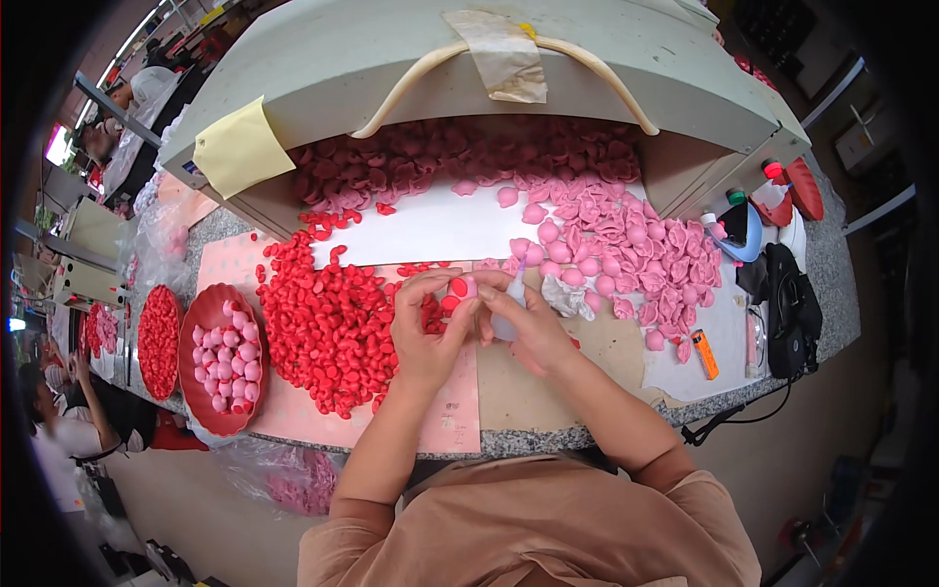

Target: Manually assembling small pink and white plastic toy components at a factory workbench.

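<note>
Over the middle of the bench, my left hand (427, 318) pinches a small pink ball (469, 287) with red pieces on it. My right hand (533, 328) is closed around a small translucent squeeze bottle (505, 325) with a thin pale nozzle pointing up, close beside the ball. Left of my hands spreads a heap of small glossy red pieces (323, 333). To the right lie many pink balls and ruffled pink pieces (655, 254). A crumpled white tissue (564, 295) sits just beyond my right hand.
A red scalloped bowl (186, 377) of pink-and-red balls and a dish of red pieces (158, 342) stand left. A grey metal hood (391, 78) overhangs the back. Rightward are an orange lighter (704, 354), a black bag (790, 308) and a blue container (748, 235). People sit far left.
</note>
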The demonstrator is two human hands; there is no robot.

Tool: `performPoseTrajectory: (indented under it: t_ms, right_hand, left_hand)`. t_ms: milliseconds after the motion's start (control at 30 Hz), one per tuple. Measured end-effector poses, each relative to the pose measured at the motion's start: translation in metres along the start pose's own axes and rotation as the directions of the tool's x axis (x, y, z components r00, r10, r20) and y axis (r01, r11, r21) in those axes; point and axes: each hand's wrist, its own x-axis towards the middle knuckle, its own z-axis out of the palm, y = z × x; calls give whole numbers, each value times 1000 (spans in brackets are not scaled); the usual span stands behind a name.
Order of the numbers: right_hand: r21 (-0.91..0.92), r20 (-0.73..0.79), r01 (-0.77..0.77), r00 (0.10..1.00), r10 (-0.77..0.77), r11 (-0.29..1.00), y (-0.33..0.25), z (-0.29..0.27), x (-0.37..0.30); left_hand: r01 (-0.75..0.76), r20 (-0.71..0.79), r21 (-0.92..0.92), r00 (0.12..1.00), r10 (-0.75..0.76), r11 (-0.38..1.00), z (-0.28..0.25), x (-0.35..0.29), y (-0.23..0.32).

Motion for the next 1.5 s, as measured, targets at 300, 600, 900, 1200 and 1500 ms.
performPoseTrajectory:
  t_ms: [300,600,900,1200,1500]
  right_hand:
    - [173,-2,-63,998,65,983,4,-2,1]
    - [89,3,-67,998,67,994,-9,1,-3]
    - [-257,-70,53,995,-74,965,-16,-18,5]
    - [-400,-26,55,997,-71,915,-30,-22,0]
    - [-422,-20,11,1000,-21,907,-32,-25,2]
  left_hand:
    - [-83,122,330,992,45,940,-4,11,17]
    - [25,83,303,995,-53,953,-5,9,10]
    - [617,295,-324,786,-543,717,-7,12,8]
    - [749,367,-372,661,-655,548,-8,14,10]
    - [780,416,-356,626,-660,515,-14,16,7]
